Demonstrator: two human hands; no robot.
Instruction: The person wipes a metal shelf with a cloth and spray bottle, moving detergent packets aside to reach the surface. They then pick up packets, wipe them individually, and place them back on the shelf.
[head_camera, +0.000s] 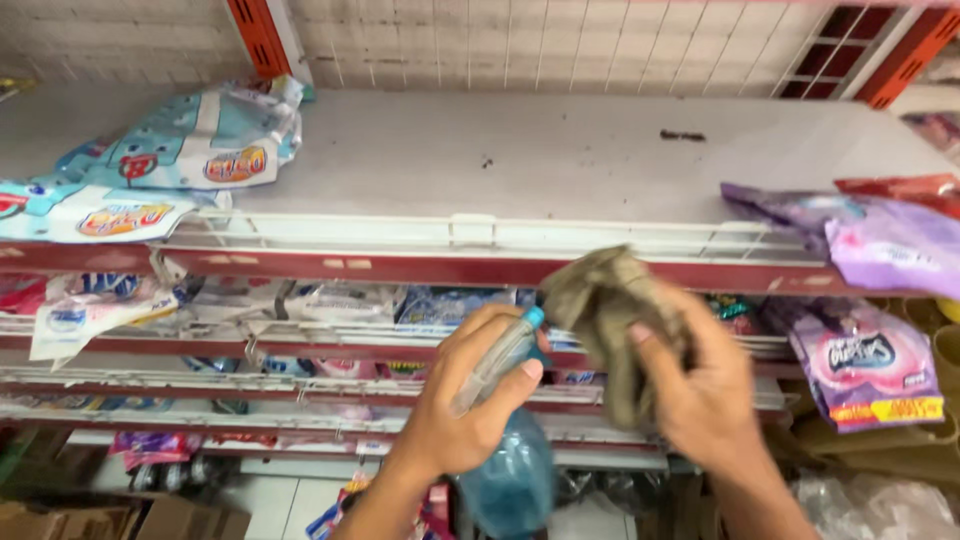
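My left hand (462, 400) grips the neck of a blue translucent spray bottle (512, 470), fingers wrapped over its clear trigger head. My right hand (700, 390) holds a crumpled olive-brown cloth (605, 300) just to the right of the bottle's nozzle. Both hands are in front of the white shelf (520, 165), below its front rail. The shelf's middle surface is bare and dusty, with a few dark specks.
Light blue pouches (190, 150) lie on the shelf's left end, purple pouches (880, 240) on its right end. Lower shelves hold more packets. A purple bag (865, 365) hangs at right. Cardboard boxes (120, 515) stand on the floor at lower left.
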